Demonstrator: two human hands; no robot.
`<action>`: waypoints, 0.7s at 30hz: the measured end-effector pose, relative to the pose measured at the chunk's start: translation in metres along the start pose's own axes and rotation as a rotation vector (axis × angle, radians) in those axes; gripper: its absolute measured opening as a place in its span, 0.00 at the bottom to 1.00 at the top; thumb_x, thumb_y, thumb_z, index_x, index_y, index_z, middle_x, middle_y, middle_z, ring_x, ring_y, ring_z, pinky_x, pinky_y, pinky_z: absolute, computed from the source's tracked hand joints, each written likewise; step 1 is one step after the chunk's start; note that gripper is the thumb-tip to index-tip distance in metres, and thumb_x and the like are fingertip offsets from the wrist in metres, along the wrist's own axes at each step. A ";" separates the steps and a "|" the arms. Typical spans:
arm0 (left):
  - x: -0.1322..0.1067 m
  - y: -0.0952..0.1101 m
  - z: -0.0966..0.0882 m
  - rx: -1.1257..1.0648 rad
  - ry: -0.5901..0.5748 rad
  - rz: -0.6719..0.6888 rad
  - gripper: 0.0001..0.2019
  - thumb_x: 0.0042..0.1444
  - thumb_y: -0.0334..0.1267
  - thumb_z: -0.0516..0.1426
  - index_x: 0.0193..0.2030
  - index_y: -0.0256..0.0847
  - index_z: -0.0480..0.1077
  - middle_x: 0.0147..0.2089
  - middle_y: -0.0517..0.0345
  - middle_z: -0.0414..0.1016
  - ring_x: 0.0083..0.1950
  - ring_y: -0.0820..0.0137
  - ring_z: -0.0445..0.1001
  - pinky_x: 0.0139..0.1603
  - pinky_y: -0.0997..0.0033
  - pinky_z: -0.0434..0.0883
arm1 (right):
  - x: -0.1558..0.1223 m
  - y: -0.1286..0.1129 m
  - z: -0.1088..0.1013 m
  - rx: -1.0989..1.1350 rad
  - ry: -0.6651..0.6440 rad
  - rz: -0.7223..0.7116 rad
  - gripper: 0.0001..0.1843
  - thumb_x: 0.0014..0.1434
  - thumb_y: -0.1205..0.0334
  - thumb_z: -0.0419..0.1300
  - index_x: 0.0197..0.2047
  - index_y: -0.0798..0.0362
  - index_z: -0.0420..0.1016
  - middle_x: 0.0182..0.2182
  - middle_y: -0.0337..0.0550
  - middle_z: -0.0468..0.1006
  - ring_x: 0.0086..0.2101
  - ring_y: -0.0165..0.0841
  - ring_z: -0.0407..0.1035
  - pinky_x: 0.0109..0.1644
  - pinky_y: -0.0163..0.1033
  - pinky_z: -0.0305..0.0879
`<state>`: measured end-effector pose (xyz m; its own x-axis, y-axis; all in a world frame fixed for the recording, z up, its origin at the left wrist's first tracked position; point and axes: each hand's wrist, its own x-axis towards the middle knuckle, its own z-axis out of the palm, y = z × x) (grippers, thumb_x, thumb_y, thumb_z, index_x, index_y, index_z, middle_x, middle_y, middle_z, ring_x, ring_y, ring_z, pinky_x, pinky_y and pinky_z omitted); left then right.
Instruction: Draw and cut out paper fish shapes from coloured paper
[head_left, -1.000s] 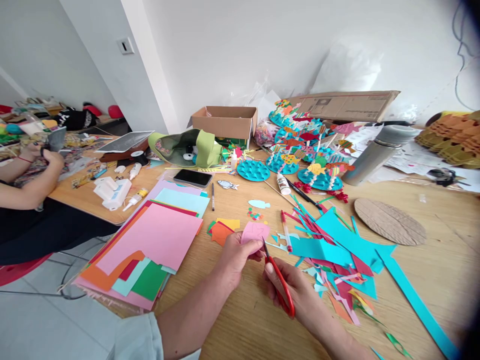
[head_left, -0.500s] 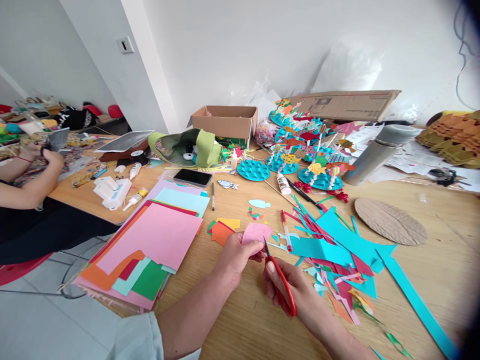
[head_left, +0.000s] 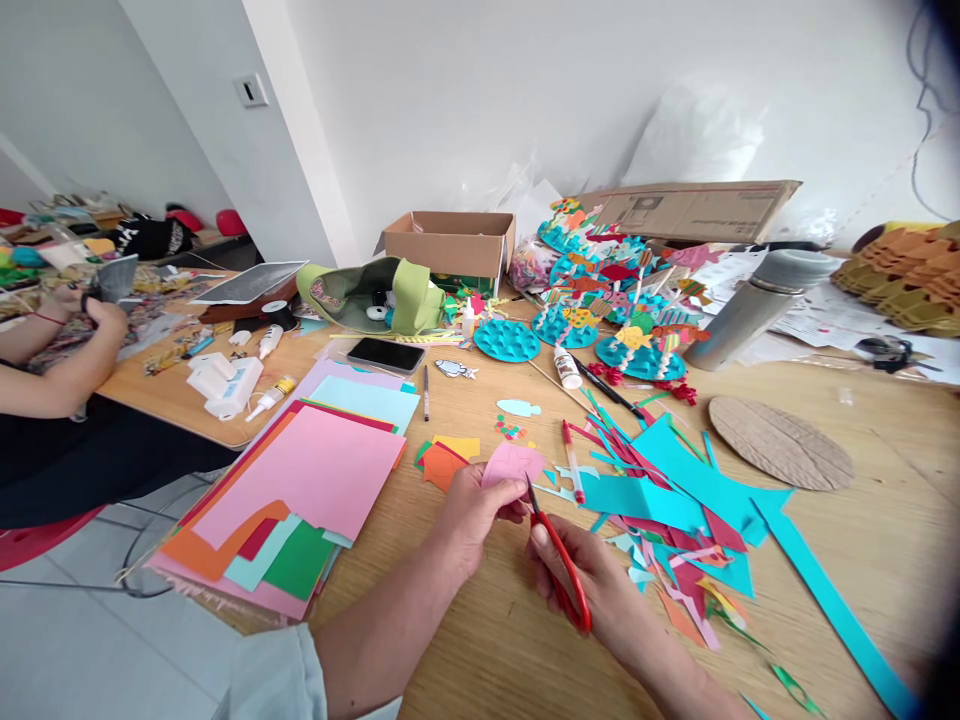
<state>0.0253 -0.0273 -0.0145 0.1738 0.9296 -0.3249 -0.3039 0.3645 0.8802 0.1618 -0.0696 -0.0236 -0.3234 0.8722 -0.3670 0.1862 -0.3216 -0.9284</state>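
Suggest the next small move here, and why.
A small snip into the pink paper seems sensible: the right hand holds the red-handled scissors at its edge, while the left hand pinches that paper, which bears faint lines.

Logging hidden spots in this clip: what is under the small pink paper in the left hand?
Curled fingers of the left hand show below the near edge of the pink paper. Whatever else lies underneath, tabletop included, is hidden by paper and hand.
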 end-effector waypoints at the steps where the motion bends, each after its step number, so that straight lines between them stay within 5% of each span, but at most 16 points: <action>1: 0.000 0.000 0.000 -0.003 0.006 -0.002 0.09 0.40 0.39 0.61 0.26 0.35 0.72 0.23 0.58 0.71 0.26 0.74 0.68 0.30 0.73 0.66 | 0.000 0.000 0.000 -0.001 0.001 0.001 0.29 0.53 0.31 0.54 0.26 0.51 0.60 0.17 0.33 0.66 0.16 0.24 0.59 0.17 0.29 0.50; 21: 0.000 0.000 -0.001 0.009 -0.016 0.001 0.08 0.40 0.38 0.61 0.27 0.34 0.72 0.23 0.57 0.72 0.26 0.73 0.68 0.31 0.73 0.66 | -0.005 -0.007 0.001 0.021 -0.003 0.013 0.29 0.53 0.31 0.54 0.27 0.52 0.61 0.17 0.34 0.67 0.17 0.24 0.59 0.17 0.29 0.50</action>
<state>0.0248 -0.0273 -0.0147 0.1886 0.9290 -0.3184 -0.2953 0.3629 0.8838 0.1614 -0.0723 -0.0148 -0.3235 0.8670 -0.3790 0.1706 -0.3406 -0.9246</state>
